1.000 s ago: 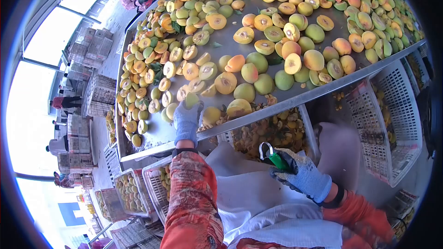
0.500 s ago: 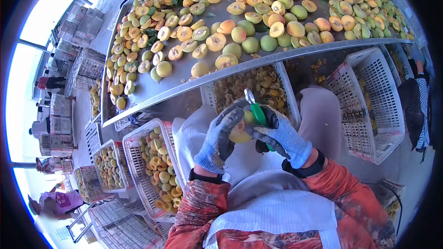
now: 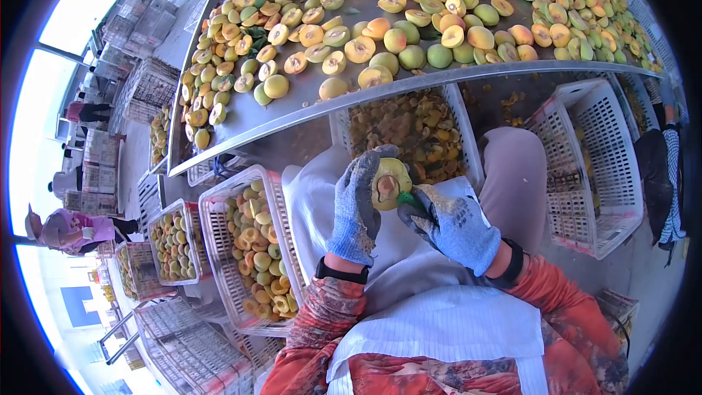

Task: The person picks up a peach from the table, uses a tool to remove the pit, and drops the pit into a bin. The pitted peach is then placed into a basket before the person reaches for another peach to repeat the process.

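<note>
My left hand [image 3: 356, 201], in a blue and dark-coated work glove, is closed around a peach half [image 3: 390, 183]. Its cut face is turned toward me, with the brownish pit area showing in the middle. In the matching glove, my right hand [image 3: 455, 227] grips a green-handled tool [image 3: 411, 201] whose near end meets the right edge of the cut face. The metal tip is hidden at the fruit. Both hands are above my lap, just in front of a crate of brown and yellow scraps [image 3: 468, 135].
A metal-edged table [image 3: 292, 118] heaped with whole and halved peaches spans the front. Crates of peaches [image 3: 278, 197] stand on my left, another white crate [image 3: 599, 153] on my right. Stacked crates [image 3: 150, 91] and a person in pink [image 3: 73, 232] are farther left.
The peach has turned so its cut face shows toward me. The tool's raised metal tip has dropped to the fruit and out of sight. The view has shifted slightly.
</note>
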Tool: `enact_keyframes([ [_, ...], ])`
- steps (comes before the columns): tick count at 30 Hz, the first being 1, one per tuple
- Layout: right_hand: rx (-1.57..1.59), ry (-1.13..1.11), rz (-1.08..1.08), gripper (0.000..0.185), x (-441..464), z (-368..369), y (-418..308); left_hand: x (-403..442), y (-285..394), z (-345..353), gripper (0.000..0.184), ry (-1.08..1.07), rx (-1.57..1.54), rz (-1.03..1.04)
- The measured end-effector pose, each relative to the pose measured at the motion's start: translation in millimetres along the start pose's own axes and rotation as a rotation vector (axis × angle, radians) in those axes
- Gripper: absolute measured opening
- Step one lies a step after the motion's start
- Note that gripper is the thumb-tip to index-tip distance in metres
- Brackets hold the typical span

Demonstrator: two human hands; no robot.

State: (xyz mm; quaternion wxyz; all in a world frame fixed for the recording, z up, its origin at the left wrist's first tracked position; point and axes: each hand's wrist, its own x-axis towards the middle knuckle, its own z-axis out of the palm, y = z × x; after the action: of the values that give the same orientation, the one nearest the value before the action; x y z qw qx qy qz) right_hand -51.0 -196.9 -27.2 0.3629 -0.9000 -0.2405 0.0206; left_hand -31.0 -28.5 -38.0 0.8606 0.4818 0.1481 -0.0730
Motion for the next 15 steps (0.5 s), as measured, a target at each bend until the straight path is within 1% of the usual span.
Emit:
enact_keyframes([
  [1, 0.003, 0.001, -0.001, 0.035, -0.9, 0.3, -1.0, -0.6, 0.7, -1.4, 0.039, -0.019, 0.002, 0.014],
  [3, 0.058, 0.111, -0.029, 0.035, -3.1, 0.8, -1.8, -2.7, 2.0, -0.8, 0.040, -0.037, 0.004, 0.030],
  [5, 0.052, 0.089, -0.016, 0.034, -2.6, 1.8, -1.6, -6.7, 3.5, 3.9, 0.031, -0.038, 0.230, 0.194],
  [6, 0.044, 0.068, -0.001, 0.034, -2.2, 2.3, -1.1, -6.7, 3.1, 2.9, 0.031, -0.038, 0.231, 0.195],
  [8, 0.036, 0.071, -0.008, 0.033, -2.4, 3.7, 1.2, -5.5, 1.8, 0.6, 0.029, -0.033, 0.062, 0.132],
  [9, 0.029, 0.072, -0.014, 0.032, -2.9, 3.8, 1.5, -6.6, 2.7, 1.1, 0.029, -0.033, 0.062, 0.130],
  [11, 0.043, 0.030, 0.010, 0.033, -3.0, -3.9, -5.1, -11.2, 6.8, 4.1, 0.028, -0.039, -0.062, 0.041],
  [13, 0.059, -0.013, 0.034, 0.033, -2.3, -10.1, -11.0, -19.1, 8.6, 10.0, 0.030, -0.046, -0.064, 0.056],
  [15, 0.191, -0.036, 0.023, 0.032, -2.7, -12.7, -13.4, -26.3, 8.2, 14.1, 0.033, -0.050, -0.068, 0.069],
])
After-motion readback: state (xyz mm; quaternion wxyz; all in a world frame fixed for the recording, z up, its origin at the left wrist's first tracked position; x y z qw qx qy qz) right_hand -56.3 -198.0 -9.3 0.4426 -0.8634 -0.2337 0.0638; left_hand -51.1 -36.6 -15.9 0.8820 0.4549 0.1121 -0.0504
